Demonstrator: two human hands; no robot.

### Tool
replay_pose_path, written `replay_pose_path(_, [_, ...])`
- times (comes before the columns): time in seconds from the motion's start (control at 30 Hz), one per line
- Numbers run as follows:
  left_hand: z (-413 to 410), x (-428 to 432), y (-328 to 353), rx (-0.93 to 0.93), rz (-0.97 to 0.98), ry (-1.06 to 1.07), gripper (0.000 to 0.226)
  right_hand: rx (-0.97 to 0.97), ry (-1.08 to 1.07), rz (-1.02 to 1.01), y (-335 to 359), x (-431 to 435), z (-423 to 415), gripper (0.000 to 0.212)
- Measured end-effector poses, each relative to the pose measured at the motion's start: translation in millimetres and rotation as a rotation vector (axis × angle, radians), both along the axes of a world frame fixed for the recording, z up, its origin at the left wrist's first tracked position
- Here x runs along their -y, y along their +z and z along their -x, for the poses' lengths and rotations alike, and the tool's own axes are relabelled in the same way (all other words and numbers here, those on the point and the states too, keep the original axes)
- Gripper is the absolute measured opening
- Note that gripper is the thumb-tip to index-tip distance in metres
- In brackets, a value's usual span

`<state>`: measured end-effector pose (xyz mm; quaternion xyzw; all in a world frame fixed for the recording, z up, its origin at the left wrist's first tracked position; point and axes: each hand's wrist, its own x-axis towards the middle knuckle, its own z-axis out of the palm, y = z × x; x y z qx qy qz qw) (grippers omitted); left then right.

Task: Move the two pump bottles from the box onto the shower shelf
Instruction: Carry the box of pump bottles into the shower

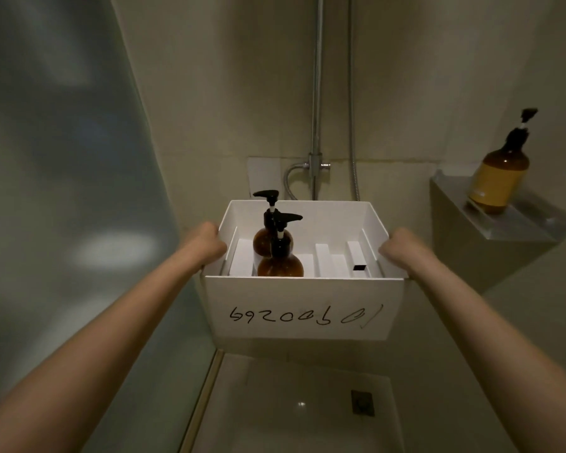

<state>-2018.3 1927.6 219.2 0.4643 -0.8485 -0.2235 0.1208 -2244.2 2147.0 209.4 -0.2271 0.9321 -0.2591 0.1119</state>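
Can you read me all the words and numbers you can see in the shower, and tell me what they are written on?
"10900269": handwritten in black marker on the front wall of the white box, upside down from this view; the digits are my best reading.
Yellow label on the amber bottle on the shower shelf: any print is too small and blurred to read.
The two pump bottles in the box: no readable text shows.

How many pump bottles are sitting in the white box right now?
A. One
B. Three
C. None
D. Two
D: two brown pump bottles stand side by side in the left part of the box, which the left hand and the right hand hold by its sides; a third bottle is on the shelf, not in the box.
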Motion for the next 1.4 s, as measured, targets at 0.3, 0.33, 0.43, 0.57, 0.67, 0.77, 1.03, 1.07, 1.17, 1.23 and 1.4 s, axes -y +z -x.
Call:
replay_pose_path(0.3, [14.3, 23.8, -92.9, 0.033, -0.014, -0.023, 0.01, 0.083, -0.051, 0.029, -99.2, 14.5, 9.2, 0.032])
replay_pose_path(0.33, [16.6, 26.6, -105.9, 0.03, -0.022, -0.029, 0.009, 0.078, -0.058, 0.023, -111.8, 15.8, 10.1, 0.032])
replay_pose_path(0.43, [22.1, 35.1, -148.3, 0.019, -0.046, -0.047, 0.013, 0.075, -0.083, 0.007, -153.1, 20.9, 12.2, 0.033])
replay_pose_path(0.57, [25.4, 40.3, -208.7, -0.007, -0.052, -0.087, 0.007, 0.037, -0.115, -0.009, -216.7, 25.2, 15.5, 0.033])
replay_pose_path(0.67, [25.9, 40.0, -257.7, -0.01, -0.042, -0.094, 0.008, 0.035, -0.115, 0.01, -268.1, 27.5, 18.0, 0.034])
replay_pose_path(0.77, [24.4, 41.6, -309.2, 0.022, -0.026, -0.096, 0.009, 0.022, -0.111, -0.001, -319.8, 29.0, 18.7, 0.03])
replay_pose_path(1.03, [18.0, 48.9, -448.6, 0.102, 0.003, -0.074, 0.012, 0.037, -0.048, -0.044, -459.9, 38.7, 15.3, 0.031])
replay_pose_path(1.07, [17.9, 50.6, -463.7, 0.113, 0.005, -0.073, 0.012, 0.041, -0.043, -0.054, -476.7, 39.6, 14.8, 0.031])
replay_pose_path(1.17, [16.1, 55.3, -509.6, 0.129, -0.001, -0.075, 0.004, 0.052, -0.037, -0.082, -523.3, 41.6, 11.5, 0.028])
replay_pose_path(1.23, [16.3, 59.0, -541.4, 0.118, -0.018, -0.068, 0.004, 0.052, -0.028, -0.085, -550.8, 43.8, 11.6, 0.028])
replay_pose_path(1.4, [19.4, 65.9, -615.0, 0.101, -0.044, -0.038, 0.014, 0.042, -0.039, -0.108, -616.8, 48.3, 11.3, 0.027])
